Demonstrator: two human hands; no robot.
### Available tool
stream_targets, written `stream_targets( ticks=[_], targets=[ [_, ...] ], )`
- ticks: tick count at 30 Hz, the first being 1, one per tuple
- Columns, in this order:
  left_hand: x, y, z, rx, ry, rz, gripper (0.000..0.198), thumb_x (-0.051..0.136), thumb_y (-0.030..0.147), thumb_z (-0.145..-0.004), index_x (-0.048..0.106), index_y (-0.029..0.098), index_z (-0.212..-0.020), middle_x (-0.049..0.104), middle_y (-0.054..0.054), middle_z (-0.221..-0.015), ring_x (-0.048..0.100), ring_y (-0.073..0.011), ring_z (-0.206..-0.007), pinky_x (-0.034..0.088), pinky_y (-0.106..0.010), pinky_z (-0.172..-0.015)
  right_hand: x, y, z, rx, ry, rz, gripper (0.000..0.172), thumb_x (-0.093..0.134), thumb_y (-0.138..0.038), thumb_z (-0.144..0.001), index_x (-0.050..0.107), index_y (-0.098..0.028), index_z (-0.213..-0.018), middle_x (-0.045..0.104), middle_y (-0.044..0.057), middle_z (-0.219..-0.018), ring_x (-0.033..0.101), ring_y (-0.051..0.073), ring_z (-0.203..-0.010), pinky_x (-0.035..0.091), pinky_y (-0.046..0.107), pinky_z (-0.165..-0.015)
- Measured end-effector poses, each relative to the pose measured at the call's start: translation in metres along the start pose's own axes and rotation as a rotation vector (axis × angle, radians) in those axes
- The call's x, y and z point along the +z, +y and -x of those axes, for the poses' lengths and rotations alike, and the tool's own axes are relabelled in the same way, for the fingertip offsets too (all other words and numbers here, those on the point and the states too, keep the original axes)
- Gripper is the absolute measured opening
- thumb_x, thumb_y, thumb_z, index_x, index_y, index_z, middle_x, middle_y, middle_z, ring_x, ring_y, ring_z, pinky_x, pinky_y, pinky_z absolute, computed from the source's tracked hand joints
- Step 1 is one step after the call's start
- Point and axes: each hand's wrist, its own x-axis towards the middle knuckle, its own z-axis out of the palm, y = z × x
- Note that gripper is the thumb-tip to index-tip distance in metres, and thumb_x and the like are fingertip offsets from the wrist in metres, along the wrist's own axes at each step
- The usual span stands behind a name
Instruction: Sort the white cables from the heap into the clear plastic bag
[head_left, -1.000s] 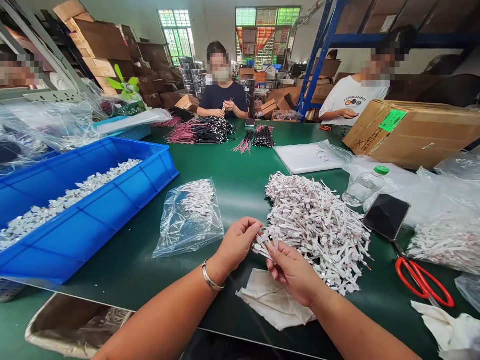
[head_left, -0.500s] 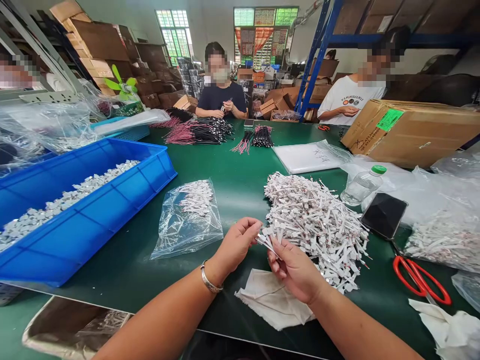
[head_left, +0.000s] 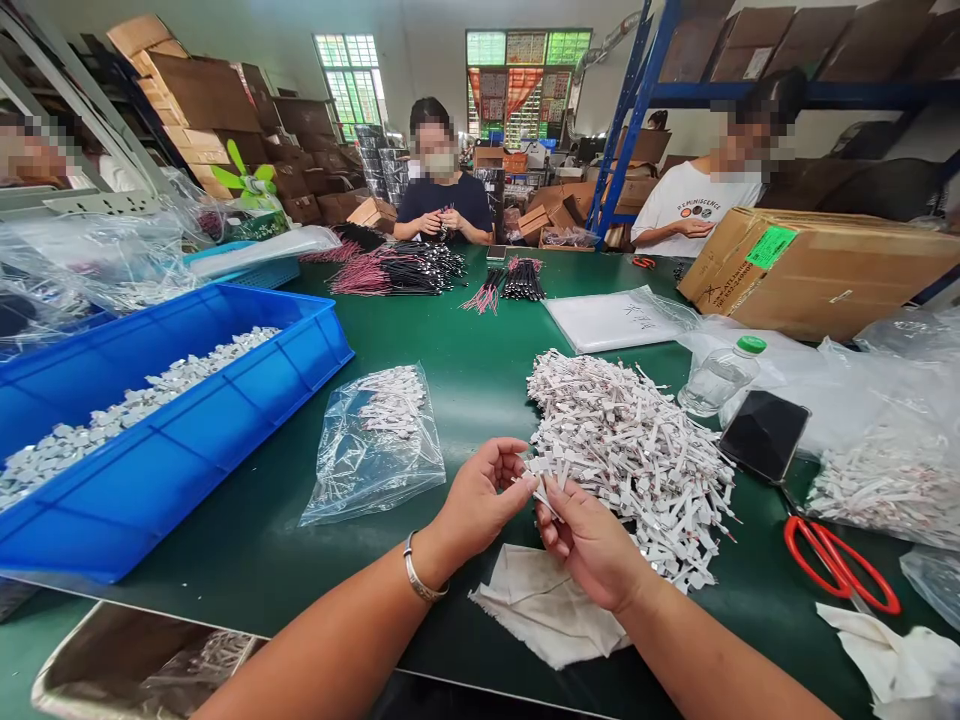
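Note:
My left hand [head_left: 476, 500] and my right hand [head_left: 585, 545] meet over the green table, just left of a big heap of white wire pieces with metal ends [head_left: 630, 470]. Between their fingertips they pinch a small bunch of these pieces [head_left: 541, 488]. The bunch is partly hidden by my fingers. A creased white cloth [head_left: 544, 610] lies under my hands. A clear plastic bag of the same pieces [head_left: 375, 450] lies to the left of my left hand. A silver bangle [head_left: 424, 582] circles my left wrist.
A blue plastic crate [head_left: 172, 420] of metal-tipped pieces stands at left. On the right lie a black phone [head_left: 765, 436], red-handled scissors [head_left: 840, 565] and a plastic bottle [head_left: 720, 378]. A cardboard box [head_left: 817, 272] sits beyond them. Two co-workers [head_left: 442, 180] sit across the table among red-and-black wire bundles [head_left: 397, 272].
My view has tilted slightly, so the table sits a little lower in the frame. My hands stay in nearly the same place, and their fingers have shifted on the small bunch.

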Motion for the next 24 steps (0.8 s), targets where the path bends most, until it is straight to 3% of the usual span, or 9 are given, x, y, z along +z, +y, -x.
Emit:
stream_targets(
  ticks=[10, 24],
  targets=[
    [0.0034, -0.0032, 0.0002, 0.027, 0.017, 0.011, 0.056, 0.065, 0.015, -0.074, 0.038, 0.022, -0.122, 0.052, 0.0, -0.087, 0.05, -0.0101, -0.077, 0.041, -0.025, -0.069, -0.0007, -0.0012, -0.0008, -0.021, 0.025, -0.039, 0.029, 0.07, -0.038, -0.073, 0.052, -0.017, -0.075, 0.05, -0.005, -0.058, 0.039, 0.003, -0.046, 0.024, 0.013, -0.04],
    [0.0054, -0.0024, 0.0035, 0.083, 0.034, -0.016, 0.062, 0.064, 0.017, -0.074, 0.033, 0.024, -0.127, 0.052, -0.003, -0.097, 0.053, -0.0114, -0.079, 0.044, -0.027, -0.072, -0.0007, 0.0006, 0.0004, -0.073, 0.041, 0.071, 0.029, 0.064, -0.045, -0.077, 0.052, -0.018, -0.078, 0.05, -0.005, -0.06, 0.04, 0.004, -0.048, 0.025, 0.015, -0.043]
  ],
)
